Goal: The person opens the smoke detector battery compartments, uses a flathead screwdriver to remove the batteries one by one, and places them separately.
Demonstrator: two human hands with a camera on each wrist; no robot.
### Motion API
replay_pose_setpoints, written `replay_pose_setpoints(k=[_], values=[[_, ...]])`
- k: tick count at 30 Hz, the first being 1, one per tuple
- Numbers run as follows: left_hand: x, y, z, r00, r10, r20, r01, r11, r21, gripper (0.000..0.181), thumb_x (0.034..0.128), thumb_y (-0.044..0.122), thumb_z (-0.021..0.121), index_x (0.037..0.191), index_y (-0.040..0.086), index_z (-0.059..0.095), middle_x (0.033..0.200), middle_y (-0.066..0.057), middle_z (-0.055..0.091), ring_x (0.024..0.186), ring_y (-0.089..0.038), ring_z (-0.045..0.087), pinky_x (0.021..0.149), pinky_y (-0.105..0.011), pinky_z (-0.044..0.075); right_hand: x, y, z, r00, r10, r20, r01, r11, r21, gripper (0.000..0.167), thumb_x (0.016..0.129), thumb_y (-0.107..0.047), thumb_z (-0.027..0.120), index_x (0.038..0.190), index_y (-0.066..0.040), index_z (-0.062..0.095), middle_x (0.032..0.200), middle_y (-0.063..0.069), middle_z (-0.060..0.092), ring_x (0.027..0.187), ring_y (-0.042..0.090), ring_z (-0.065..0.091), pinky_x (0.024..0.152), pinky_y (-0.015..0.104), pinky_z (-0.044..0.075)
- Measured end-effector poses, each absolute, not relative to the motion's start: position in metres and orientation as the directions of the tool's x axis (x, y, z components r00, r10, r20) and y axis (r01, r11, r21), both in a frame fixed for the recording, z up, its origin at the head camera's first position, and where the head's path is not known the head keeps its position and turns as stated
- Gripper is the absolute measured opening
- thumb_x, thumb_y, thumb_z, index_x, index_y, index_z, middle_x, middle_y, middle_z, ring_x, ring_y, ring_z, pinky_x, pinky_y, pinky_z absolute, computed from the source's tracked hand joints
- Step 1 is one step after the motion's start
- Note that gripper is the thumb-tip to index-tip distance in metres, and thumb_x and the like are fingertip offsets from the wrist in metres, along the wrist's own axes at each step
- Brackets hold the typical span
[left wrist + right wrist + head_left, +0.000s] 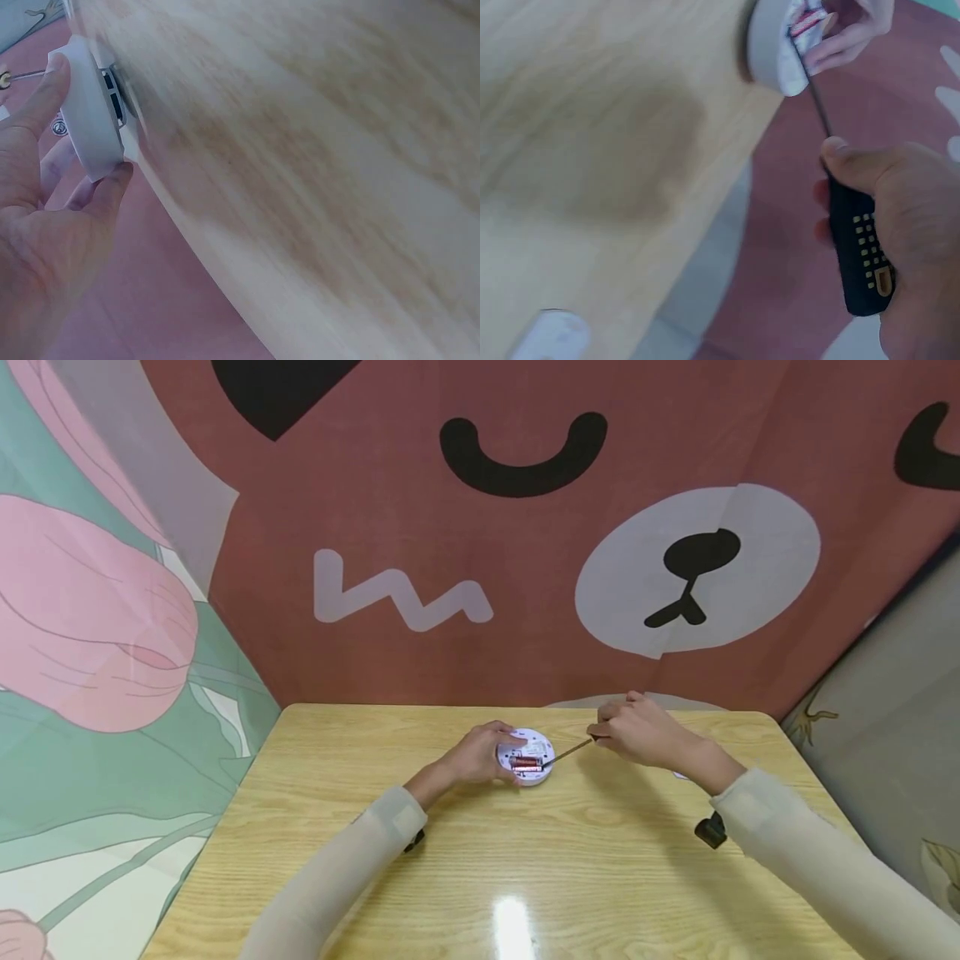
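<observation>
My left hand (pixel 474 756) grips a round white device (pixel 542 746), which looks like a smoke alarm, with thumb and fingers around its edge. A red-and-white battery (pixel 527 762) lies in its open compartment, facing up. Dark vent slots show on its far side in the left wrist view, where the white body (pixel 86 112) stands against the tabletop. My right hand (pixel 647 731) holds a screwdriver (pixel 861 247) by its black, yellow-dotted handle. The thin shaft (pixel 572 751) slants down to the left, its tip at the battery's end.
A wooden table (pixel 600 877) carries everything, with a patterned cloth (pixel 420 668) hanging behind its back edge. Mostly under my right wrist lies a small white piece (pixel 551 337). Black wrist camera parts (pixel 710 831) hang below my sleeves.
</observation>
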State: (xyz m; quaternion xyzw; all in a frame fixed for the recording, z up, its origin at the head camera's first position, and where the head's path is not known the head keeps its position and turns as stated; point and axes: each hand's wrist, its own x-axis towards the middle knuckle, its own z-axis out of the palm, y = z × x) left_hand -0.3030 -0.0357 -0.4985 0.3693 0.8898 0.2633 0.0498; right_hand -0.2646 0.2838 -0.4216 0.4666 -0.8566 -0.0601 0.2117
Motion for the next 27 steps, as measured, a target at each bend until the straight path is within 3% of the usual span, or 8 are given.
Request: replay_pose_setpoints(k=[5,12,16,27], values=[[-0.302,-0.036,-0.497,-0.727,0.68,0.099,0.619,0.586,0.524,0.074,0.073,0.033,0.1,0.139,0.013,0.072,0.148,-0.015,0.061,0.139,-0.031,0.056,0.121,-0.048,0.04,-0.263,0.298,-0.443,-0.534,-0.779,0.327,-0.771,0.608,0.189,0.017,0.087,-0.015,0.088,0.103,-0.015,0.083,0.089,0.0,0.07,0.075,0.016,0.064,0.069,0.04,0.053],[-0.301,-0.036,-0.497,-0.734,0.673,0.096,0.614,0.595,0.518,0.074,0.0735,0.033,0.1,0.139,0.013,0.072,0.147,-0.013,0.061,0.138,-0.029,0.056,0.12,-0.047,0.041,-0.26,0.308,-0.469,-0.561,-0.727,0.397,-0.793,0.609,-0.004,0.022,0.085,-0.006,0.087,0.106,-0.006,0.083,0.086,-0.002,0.068,0.062,0.003,0.052,0.054,0.023,0.039],[-0.301,-0.036,-0.498,-0.73,0.676,0.099,0.62,0.593,0.514,0.074,0.0734,0.035,0.1,0.139,0.013,0.072,0.147,-0.013,0.062,0.138,-0.028,0.056,0.12,-0.047,0.041,-0.257,0.311,-0.483,-0.586,-0.688,0.428,-0.788,0.607,-0.103,0.025,0.084,-0.002,0.086,0.108,-0.004,0.082,0.088,-0.001,0.07,0.062,-0.003,0.046,0.053,0.021,0.038],[-0.302,-0.038,-0.496,-0.735,0.672,0.091,0.609,0.594,0.525,0.074,0.0743,0.034,0.1,0.139,0.013,0.071,0.147,-0.014,0.061,0.138,-0.03,0.056,0.12,-0.047,0.04,-0.249,0.315,-0.511,-0.717,-0.591,0.37,-0.696,0.641,-0.324,0.028,0.097,-0.005,0.075,0.124,0.002,0.077,0.09,-0.004,0.069,0.061,-0.007,0.037,0.051,0.019,0.035]])
